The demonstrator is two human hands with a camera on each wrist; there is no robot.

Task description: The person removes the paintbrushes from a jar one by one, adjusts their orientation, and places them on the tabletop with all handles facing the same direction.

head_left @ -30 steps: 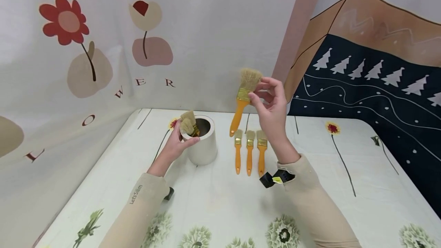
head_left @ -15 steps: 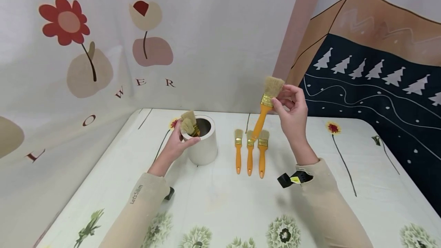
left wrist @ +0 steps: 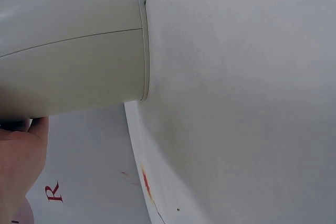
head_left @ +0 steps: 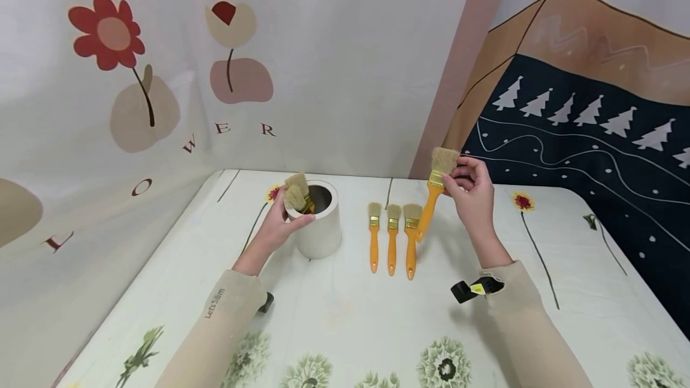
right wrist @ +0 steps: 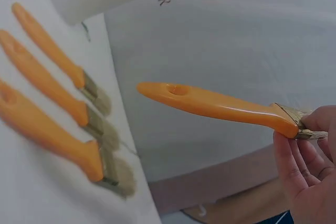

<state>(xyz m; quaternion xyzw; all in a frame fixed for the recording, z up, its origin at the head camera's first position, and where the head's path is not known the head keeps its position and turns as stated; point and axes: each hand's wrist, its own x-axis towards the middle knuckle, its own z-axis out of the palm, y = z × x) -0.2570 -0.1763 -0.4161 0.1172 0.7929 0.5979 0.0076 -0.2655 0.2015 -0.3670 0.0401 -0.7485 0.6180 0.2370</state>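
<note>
The right hand (head_left: 474,196) has thumb and fingers drawn together, pinching a brush (head_left: 432,196) aloft, right of 3 brushes (head_left: 393,244) lying on the table (head_left: 334,292). The left hand (head_left: 276,227), spread wider, grips the pot (head_left: 320,235) near the back edge.

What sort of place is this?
Probably a makeshift indoor recording corner, though I can't be certain: printed hangings behind a flower-patterned table, paintbrushes laid in a row, and a black device at the right cuff.
</note>
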